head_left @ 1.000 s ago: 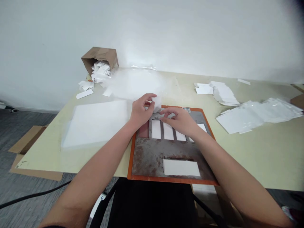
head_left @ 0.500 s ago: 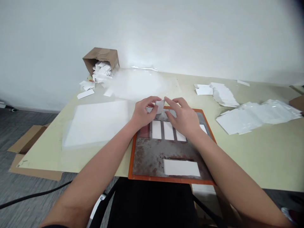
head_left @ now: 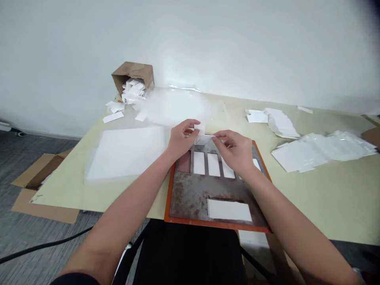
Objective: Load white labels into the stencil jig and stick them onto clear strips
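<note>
A small white card (head_left: 200,136) is held just above the top edge of a rust-stained metal plate with an orange border (head_left: 208,223), pinched between both of the person's hands. The left hand (head_left: 181,138) is curled, its thumb and fingers closed on the card's left side, while the right hand (head_left: 233,149) pinches the card's right edge with its fingertips, the other fingers loosely bent. The exact fold or shape of the card is partly hidden by the fingers.

Below the hands, the plate has a row of upright slots: white strips (head_left: 199,163) fill several of them, and a dark red patch (head_left: 184,161) shows in the leftmost. A wider white rectangle (head_left: 229,210) lies in a recess near the plate's lower edge.

The plate rests on a pale green tabletop (head_left: 326,213). To its left lies a translucent plastic sheet (head_left: 124,152), and farther back a brown cardboard box (head_left: 132,72) lies tipped on its side by the wall, with white cards (head_left: 133,89) spilling from its mouth. On the right are a stack of white cards (head_left: 280,122) and a spread of clear bags (head_left: 323,152) — both well apart from the hands.
</note>
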### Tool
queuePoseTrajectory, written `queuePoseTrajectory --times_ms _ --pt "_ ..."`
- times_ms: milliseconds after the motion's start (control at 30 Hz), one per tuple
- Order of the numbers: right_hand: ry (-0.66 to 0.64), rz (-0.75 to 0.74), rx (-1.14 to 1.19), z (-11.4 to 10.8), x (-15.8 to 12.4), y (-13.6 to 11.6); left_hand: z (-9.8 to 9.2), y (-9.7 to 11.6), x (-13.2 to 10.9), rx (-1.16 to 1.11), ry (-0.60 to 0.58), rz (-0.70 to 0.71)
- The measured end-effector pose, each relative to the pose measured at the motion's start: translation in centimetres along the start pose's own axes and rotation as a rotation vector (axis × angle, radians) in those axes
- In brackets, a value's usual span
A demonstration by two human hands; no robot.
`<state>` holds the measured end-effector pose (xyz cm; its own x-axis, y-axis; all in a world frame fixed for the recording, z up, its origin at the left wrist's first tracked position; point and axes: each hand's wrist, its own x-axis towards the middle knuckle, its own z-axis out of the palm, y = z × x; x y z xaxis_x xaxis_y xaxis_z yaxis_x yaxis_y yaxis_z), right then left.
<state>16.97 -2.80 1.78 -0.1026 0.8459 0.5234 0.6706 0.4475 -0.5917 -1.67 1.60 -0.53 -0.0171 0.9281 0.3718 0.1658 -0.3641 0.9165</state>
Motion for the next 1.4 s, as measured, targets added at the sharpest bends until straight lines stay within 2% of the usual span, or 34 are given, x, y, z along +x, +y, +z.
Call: queuePoseTrajectory --times_ms 100,200,267,367,533,733,1400 --pt "-0.102 0.236 0.231 -0.2 0.5 -0.5 -0.2 -0.3 0.5 -0.016 0.056 -0.038" --pt "-0.320 0.418 0.417 -0.1 1.3 -1.7 -0.8 -0.9 1.1 -0.047 0.111 -0.067" --pt "-0.452 0.512 0.474 0.2 1.8 -2.6 -1.1 -1.3 1.4 -0.072 0.133 -0.082" --pt "-0.533 0.595 0.495 1.2 2.0 -3.6 -1.4 -1.7 1.7 -0.101 0.149 -0.094" --pt "-0.564 0.624 0.526 2.8 1.7 -4.1 -1.3 -1.8 1.6 -0.114 0.150 -0.114" --pt "-0.564 0.636 0.514 3.5 1.4 -3.4 -1.2 -1.7 1.5 -0.124 0.155 -0.134" --pt "-0.585 0.652 0.485 3.2 1.3 -3.5 -1.0 -2.0 1.8 -0.122 0.155 -0.138"
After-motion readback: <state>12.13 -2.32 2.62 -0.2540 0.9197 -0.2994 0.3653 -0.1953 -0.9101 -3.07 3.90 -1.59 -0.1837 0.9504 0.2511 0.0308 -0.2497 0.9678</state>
